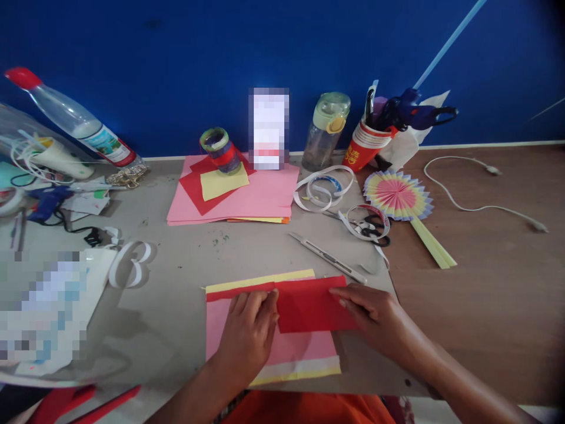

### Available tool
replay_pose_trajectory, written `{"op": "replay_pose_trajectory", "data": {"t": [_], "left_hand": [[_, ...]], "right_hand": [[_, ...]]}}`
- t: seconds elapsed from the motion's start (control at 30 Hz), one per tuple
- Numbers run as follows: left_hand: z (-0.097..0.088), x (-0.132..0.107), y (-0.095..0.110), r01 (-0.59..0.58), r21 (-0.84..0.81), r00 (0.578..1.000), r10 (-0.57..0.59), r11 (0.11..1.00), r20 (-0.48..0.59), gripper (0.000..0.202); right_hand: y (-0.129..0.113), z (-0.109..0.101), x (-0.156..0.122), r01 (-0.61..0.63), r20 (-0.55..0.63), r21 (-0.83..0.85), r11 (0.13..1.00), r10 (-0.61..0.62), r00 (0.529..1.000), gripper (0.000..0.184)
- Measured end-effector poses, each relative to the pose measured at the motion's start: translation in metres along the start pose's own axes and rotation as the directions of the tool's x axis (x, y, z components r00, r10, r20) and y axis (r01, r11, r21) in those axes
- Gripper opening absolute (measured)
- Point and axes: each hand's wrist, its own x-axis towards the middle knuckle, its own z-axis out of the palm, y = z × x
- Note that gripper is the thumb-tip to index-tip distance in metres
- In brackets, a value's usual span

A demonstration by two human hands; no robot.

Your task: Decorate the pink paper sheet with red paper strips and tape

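A piece of red paper [309, 306] lies across a pink sheet [304, 347] near the table's front edge. Red and yellow strips run along the pink sheet's far edge, white and yellow along its near edge. My left hand [251, 330] is closed, its thumb and fingers pressed together at the left end of the red paper; its fingertips are partly hidden. At the other end, my right hand [375, 312] pinches the red paper between thumb and fingers. Just beyond the sheets rests a grey utility knife [329, 257].
Scissors [379, 229] and white tape loops [309, 194] lie beyond the knife. At the back stand a lit phone [269, 129], a water bottle [326, 132] and a red cup [366, 144]. A paper fan [398, 195] is at right, pink paper [229, 203] behind.
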Motion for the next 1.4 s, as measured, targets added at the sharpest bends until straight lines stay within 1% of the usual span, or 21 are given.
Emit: {"op": "replay_pose_trajectory", "data": {"t": [0.67, 0.9, 1.17, 1.4], "left_hand": [[-0.0008, -0.0015, 0.0003, 0.009, -0.009, 1.0, -0.009, 1.0, 0.002, 0.032], [-0.0011, 0.0005, 0.0002, 0.009, 0.007, 1.0, -0.009, 1.0, 0.01, 0.031], [-0.0015, -0.0002, 0.0011, 0.018, 0.008, 1.0, -0.019, 1.0, 0.025, 0.031], [-0.0015, 0.0001, 0.0008, 0.009, 0.008, 1.0, -0.008, 1.0, -0.007, 0.031]], "right_hand": [[-0.0011, -0.0006, 0.0016, -0.021, -0.013, 0.0, 1.0, 0.021, 1.0, 0.031], [-0.0041, -0.001, 0.0028, 0.006, -0.032, -0.009, 1.0, -0.007, 0.999, 0.032], [-0.0019, 0.0008, 0.0036, 0.01, -0.019, -0.031, 0.999, -0.011, 1.0, 0.032], [0.0016, 0.0023, 0.0032, 0.004, -0.022, -0.02, 1.0, -0.005, 1.0, 0.031]]}}
